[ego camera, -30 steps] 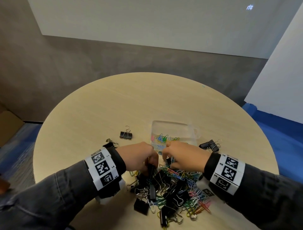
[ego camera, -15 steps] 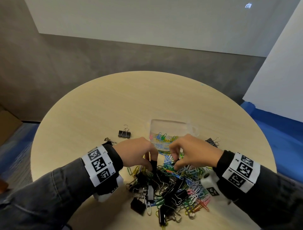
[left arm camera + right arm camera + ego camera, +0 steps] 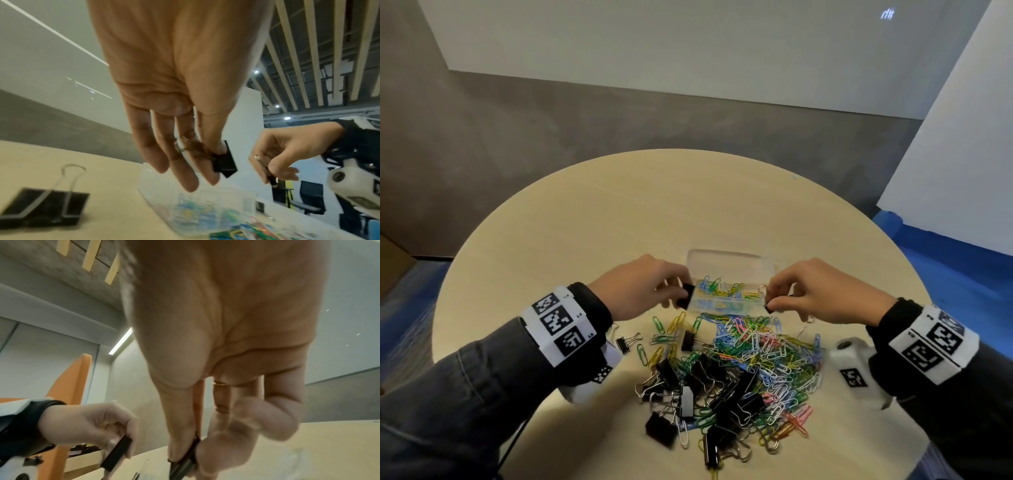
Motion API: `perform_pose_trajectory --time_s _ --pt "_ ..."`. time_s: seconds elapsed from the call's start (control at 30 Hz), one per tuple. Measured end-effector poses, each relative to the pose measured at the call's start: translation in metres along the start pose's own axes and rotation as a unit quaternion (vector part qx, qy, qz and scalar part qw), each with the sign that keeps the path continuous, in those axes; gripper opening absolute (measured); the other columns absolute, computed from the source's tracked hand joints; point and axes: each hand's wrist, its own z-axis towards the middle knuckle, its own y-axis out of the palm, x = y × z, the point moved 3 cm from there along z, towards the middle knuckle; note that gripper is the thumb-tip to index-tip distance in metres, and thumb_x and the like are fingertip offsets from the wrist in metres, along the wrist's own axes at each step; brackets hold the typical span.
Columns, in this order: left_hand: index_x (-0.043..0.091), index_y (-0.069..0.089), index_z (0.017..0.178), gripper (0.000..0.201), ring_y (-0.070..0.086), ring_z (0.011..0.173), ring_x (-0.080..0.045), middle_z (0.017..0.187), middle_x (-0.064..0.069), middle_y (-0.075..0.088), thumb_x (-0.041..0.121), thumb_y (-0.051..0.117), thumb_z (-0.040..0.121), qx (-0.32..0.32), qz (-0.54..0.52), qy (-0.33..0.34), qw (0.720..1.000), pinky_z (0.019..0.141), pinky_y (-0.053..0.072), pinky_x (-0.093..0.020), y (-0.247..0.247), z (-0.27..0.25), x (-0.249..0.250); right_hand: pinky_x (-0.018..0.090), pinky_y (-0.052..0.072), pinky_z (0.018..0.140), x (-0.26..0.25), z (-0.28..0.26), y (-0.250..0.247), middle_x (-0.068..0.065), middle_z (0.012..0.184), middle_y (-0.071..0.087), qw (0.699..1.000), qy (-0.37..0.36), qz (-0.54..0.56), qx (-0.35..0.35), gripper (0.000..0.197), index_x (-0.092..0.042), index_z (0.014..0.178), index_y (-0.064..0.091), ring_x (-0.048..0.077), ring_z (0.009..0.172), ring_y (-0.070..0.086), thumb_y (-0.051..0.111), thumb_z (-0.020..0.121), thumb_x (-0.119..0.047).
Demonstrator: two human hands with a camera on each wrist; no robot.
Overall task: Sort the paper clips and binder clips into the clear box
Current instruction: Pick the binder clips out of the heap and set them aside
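Two black binder clips pinched, one per hand: left hand (image 3: 643, 287) and right hand (image 3: 822, 291), so we'd drop them straight over the clear box (image 3: 726, 270) mid-frame.

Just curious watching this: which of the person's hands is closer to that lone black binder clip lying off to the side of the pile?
Left. The left hand hovers just above the lone binder clip; the right hand is across the clear box.

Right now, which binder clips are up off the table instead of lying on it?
Two: the black binder clip pinched by the left hand, and the small one pinched by the right hand, both beside the clear box.
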Motion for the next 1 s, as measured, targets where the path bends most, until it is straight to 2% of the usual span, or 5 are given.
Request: perform_pose_trajectory --time_s 0.17,0.4,0.63,0.83,1.0 --pt "0.031 0.047 0.108 0.015 0.059 0.075 -0.014 0.085 0.012 0.067 0.033 0.053 0.095 0.027 0.131 -0.102 0.986 0.065 0.051 -0.032 -0.009 -0.003 -0.025 0.025 0.047 0.059 0.042 0.001 -0.02 -0.005 0.077 0.067 0.989 0.101 -0.064 0.086 0.013 -0.019 0.089 0.065 0.005 0.057 0.058 0.069 0.085 -0.032" --pt "0.02 0.05 0.096 0.01 0.061 0.073 -0.016 0.085 0.001 0.069 0.011 0.054 0.094 0.006 0.07 -0.106 0.992 0.057 0.039 -0.017 -0.001 0.002 -0.036 0.016 0.04 0.05 0.066 0.007 -0.009 -0.001 0.062 0.071 0.985 0.16 0.001 0.067 0.017 -0.012 0.081 0.057 -0.001 0.041 0.059 0.07 0.087 -0.022" --pt "0.019 0.072 0.092 0.036 0.059 0.089 -0.015 0.101 0.002 0.061 -0.006 0.047 0.091 -0.02 0.097 -0.109 0.989 0.076 0.048 -0.025 0.002 0.003 -0.042 0.028 0.049 0.062 0.069 0.016 0.007 0.0 0.064 0.07 0.987 0.149 -0.008 0.061 0.018 -0.015 0.076 0.058 0.007 0.052 0.062 0.072 0.084 -0.024" --pt "0.025 0.067 0.107 0.022 0.041 0.119 -0.016 0.132 0.005 0.041 0.013 0.059 0.092 0.001 0.178 -0.103 0.979 0.091 0.048 -0.036 0.003 0.002 -0.041 0.024 0.039 0.057 0.072 0.022 0.007 0.002 0.081 0.063 0.978 0.171 -0.076 0.096 0.01 -0.016 0.083 0.061 0.019 0.074 0.06 0.07 0.085 -0.021" --pt "0.025 0.066 0.096 0.012 0.054 0.088 -0.008 0.098 0.011 0.055 0.03 0.068 0.086 -0.023 0.099 -0.053 0.993 0.074 0.045 -0.025 0.001 0.0 -0.018 0.023 0.039 0.053 0.032 0.008 0.005 -0.003 0.068 0.062 0.977 0.132 -0.103 0.134 0.019 -0.019 0.071 0.058 0.014 0.061 0.059 0.068 0.085 -0.027"
